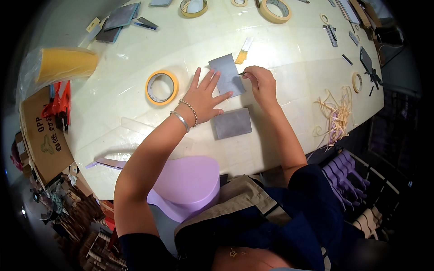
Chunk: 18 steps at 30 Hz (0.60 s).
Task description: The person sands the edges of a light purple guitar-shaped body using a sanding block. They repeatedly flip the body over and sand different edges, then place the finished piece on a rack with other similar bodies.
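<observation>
My left hand [203, 97] lies with fingers spread, fingertips on the left and lower part of a grey sheet [228, 70]. At the sheet's right edge my right hand [257, 83] pinches a small dark pointed thing [242, 73], too small to name exactly. A second grey rectangle [232, 124] lies just below. A roll of yellow tape [162, 74] rests to the left of my left hand, and a brush-like piece with a yellow end [242, 55] is above the sheet. A lavender guitar-shaped body [190, 180] sits at the near edge, under my left forearm.
Tape rolls [275, 20], grey pads [118, 18] and small tools lie along the far side. Pale tangled strips [333, 115] are at the right, red-handled tools [58, 104] and cardboard [47, 149] at the left. Lavender parts [343, 176] hang on a rack beyond the near right edge.
</observation>
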Available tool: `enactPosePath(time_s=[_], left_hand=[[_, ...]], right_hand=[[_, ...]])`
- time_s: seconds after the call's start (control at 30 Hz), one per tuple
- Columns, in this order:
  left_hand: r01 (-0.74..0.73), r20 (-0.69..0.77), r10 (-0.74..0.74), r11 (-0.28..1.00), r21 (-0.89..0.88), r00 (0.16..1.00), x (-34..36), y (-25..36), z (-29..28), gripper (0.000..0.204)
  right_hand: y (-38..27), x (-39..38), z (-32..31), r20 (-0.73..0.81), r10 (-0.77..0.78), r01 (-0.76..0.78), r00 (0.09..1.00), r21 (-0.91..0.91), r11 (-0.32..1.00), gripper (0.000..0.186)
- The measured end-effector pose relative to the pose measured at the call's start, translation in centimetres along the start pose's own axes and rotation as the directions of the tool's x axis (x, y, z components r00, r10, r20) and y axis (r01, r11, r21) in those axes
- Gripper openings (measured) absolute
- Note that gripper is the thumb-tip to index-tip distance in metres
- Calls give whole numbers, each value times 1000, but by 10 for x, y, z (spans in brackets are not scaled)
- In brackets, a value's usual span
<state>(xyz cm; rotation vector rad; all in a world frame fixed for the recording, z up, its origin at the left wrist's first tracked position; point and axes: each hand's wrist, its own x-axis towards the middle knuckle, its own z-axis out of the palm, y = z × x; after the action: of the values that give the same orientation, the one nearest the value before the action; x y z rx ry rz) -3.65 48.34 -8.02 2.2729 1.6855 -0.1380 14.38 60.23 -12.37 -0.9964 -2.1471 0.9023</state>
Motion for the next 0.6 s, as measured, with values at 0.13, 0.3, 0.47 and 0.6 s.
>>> enactPosePath(time_s=[0.13, 0.3, 0.47, 0.6], left_hand=[[0, -4, 0, 1000, -19, 1000, -12, -6, 2, 49], [4, -63, -9, 996, -86, 998, -14, 0, 8, 43], [51, -36, -57, 987, -152, 998, -14, 3, 14, 39], [58, -50, -66, 988, -146, 997, -18, 3, 12, 37]], right_hand=[[8, 9, 26, -108, -22, 12, 994, -94, 996, 5], [0, 5, 34, -89, -22, 11, 996, -124, 992, 15], [0, -23, 25, 23, 33, -30, 999, -132, 991, 18], [8, 22, 45, -88, -119, 96, 989, -232, 968, 19]])
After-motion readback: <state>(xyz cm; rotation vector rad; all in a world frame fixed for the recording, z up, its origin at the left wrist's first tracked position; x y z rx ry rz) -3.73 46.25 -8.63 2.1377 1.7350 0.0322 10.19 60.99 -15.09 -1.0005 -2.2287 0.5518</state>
